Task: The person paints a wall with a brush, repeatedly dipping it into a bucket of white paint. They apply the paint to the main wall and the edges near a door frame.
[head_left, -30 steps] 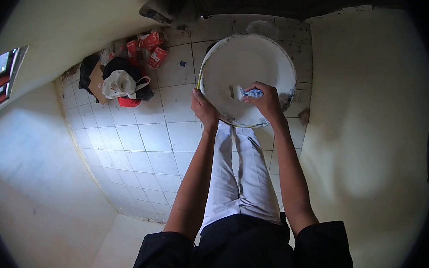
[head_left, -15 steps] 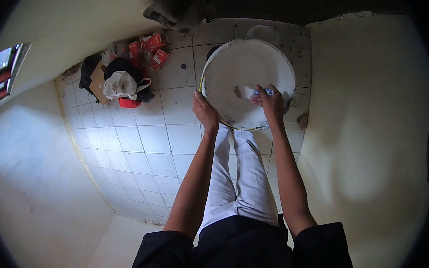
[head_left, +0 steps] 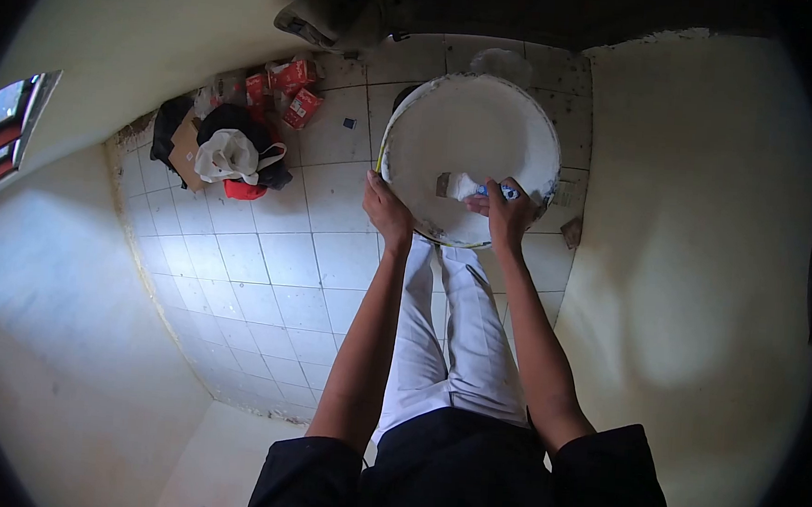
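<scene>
A round, paint-crusted bucket (head_left: 541, 136) stands in front of my legs, its inside coated in white. My left hand (head_left: 390, 213) grips the bucket's near left rim, thumb on top. Inside the bucket's outline, my right hand (head_left: 509, 215) is closed around the handle of a paintbrush (head_left: 466, 186). The handle has blue and white markings, and the bristles, greyish at the end, point left over the whitish contents.
Against the left wall lie red boxes (head_left: 293, 77), a white cloth bag (head_left: 229, 156) on dark bundles, and a piece of cardboard (head_left: 185, 152). A clear plastic bag (head_left: 502, 65) sits behind the bucket. A wall (head_left: 687, 215) rises close on the right, over a tiled floor (head_left: 285, 260).
My right hand has shifted slightly down and left with the paintbrush, and its bristles now show more fully. My left hand stays at the rim.
</scene>
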The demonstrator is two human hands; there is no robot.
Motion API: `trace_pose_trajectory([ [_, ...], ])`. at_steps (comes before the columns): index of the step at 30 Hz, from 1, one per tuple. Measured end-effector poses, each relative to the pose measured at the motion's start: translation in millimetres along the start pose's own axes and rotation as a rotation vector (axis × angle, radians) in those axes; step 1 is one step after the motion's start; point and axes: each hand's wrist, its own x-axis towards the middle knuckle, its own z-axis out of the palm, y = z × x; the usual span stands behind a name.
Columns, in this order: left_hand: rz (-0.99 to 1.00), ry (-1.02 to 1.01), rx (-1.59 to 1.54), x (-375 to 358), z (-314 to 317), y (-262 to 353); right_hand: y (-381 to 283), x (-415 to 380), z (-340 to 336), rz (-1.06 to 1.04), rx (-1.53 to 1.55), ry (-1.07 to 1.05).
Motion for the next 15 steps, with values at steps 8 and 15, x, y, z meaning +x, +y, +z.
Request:
trace_pose_trajectory([
  [8,-0.015,0.000,-0.009,1,3,-6,-2,7,3,0.051,-0.098,-0.118],
  [15,0.012,0.025,-0.073,1,4,-1,-14,18,14,0.090,-0.248,-0.212],
])
